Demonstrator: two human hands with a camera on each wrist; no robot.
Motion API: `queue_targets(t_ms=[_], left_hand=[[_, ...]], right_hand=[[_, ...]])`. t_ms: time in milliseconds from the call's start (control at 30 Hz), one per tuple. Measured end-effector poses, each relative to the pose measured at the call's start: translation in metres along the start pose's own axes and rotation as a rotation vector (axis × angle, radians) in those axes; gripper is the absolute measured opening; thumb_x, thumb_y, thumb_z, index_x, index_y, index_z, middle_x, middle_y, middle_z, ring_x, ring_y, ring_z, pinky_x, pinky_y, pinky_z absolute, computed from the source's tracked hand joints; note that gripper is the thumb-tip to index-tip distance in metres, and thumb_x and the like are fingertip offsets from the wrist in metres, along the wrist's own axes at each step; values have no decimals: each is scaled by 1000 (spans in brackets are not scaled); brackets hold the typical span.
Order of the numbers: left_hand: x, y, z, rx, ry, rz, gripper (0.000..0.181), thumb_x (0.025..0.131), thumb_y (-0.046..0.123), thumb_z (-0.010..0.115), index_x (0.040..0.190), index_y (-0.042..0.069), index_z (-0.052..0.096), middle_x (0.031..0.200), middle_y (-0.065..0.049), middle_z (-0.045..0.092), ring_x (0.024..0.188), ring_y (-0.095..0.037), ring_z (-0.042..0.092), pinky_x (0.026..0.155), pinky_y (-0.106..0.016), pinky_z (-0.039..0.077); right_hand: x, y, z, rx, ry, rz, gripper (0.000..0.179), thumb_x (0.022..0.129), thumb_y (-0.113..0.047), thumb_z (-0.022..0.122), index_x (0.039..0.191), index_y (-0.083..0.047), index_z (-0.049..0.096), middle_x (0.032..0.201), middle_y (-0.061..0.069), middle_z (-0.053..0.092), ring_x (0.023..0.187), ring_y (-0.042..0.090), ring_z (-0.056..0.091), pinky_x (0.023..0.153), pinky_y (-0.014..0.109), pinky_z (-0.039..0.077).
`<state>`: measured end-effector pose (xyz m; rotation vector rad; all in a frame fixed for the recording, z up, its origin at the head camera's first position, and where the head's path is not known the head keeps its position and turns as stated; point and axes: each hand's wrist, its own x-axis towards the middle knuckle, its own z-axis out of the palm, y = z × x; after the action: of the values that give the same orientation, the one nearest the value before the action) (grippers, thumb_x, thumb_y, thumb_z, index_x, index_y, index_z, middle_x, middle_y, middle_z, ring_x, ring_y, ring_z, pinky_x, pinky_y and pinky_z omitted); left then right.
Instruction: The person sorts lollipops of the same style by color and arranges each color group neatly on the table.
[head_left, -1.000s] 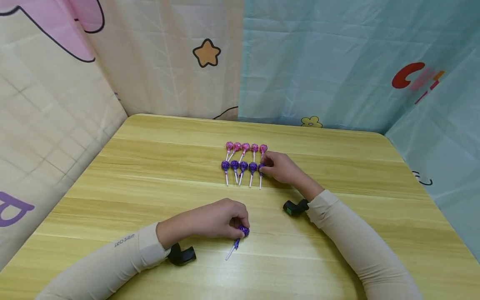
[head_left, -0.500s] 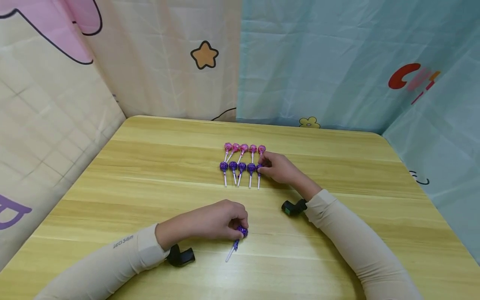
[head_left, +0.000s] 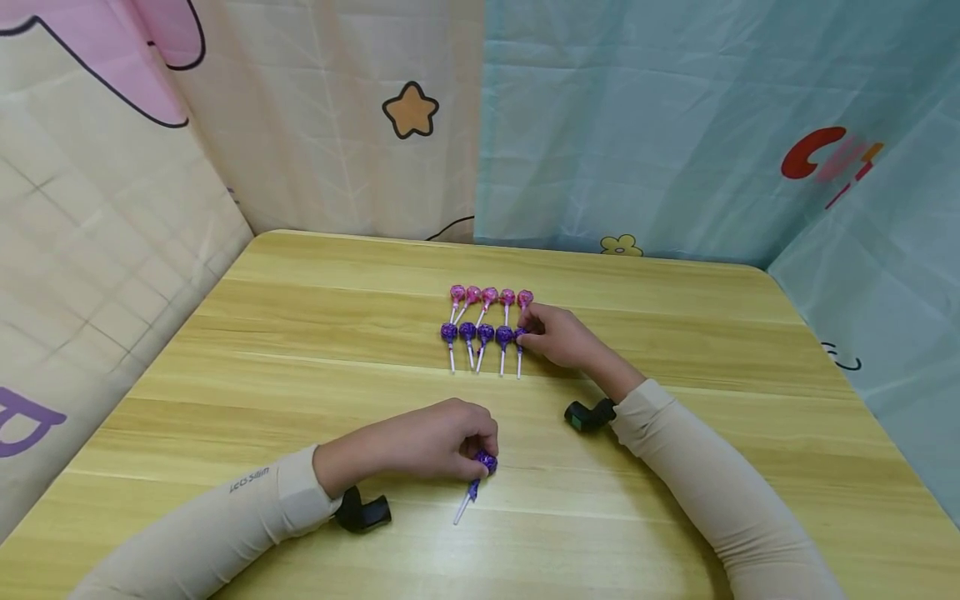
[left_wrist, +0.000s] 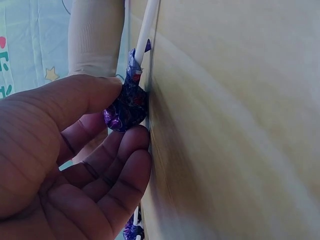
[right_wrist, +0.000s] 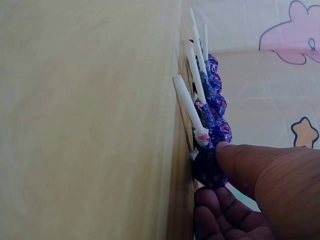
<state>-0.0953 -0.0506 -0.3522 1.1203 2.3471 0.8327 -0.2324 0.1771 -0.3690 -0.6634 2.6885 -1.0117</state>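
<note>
Near the front of the table, my left hand [head_left: 442,437] pinches the purple-wrapped head of a lollipop [left_wrist: 127,107] between thumb and fingers. Its white stick slants toward the table's front edge. Farther back, my right hand [head_left: 561,335] grips the head of another purple lollipop [right_wrist: 210,167] at the right end of a row. The rest of that purple row [head_left: 486,333] lies to its left, sticks pointing toward me. Just behind it runs a row of pink lollipops [head_left: 490,296], their sticks reaching to the purple heads. My right fingers partly hide the end lollipop.
The wooden table [head_left: 300,400] has its back edge against printed curtains [head_left: 637,125]. Black wrist cameras [head_left: 588,415] hang under both forearms, close over the tabletop. Curtains also stand along the left and right sides.
</note>
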Motion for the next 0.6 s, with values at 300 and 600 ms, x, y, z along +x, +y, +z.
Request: queue_targets(t_ms=[300, 600], left_hand=[[1, -1, 0, -3, -1, 13, 11, 88, 11, 74, 87, 18, 66, 83, 14, 58, 75, -3, 55, 68, -20, 49], [0, 1, 0, 5, 5, 17, 10, 88, 10, 73, 85, 17, 66, 82, 13, 57, 75, -4, 55, 68, -20, 49]], right_hand=[[-1, 0, 0, 0, 1, -14, 9, 97, -12, 64, 103, -7, 60, 96, 7, 62, 85, 22, 53, 75, 36, 45], [-1, 0, -1, 26, -2, -2, 14, 96, -13, 65, 107, -6, 58, 101, 8, 63, 91, 23, 56, 81, 37, 47]])
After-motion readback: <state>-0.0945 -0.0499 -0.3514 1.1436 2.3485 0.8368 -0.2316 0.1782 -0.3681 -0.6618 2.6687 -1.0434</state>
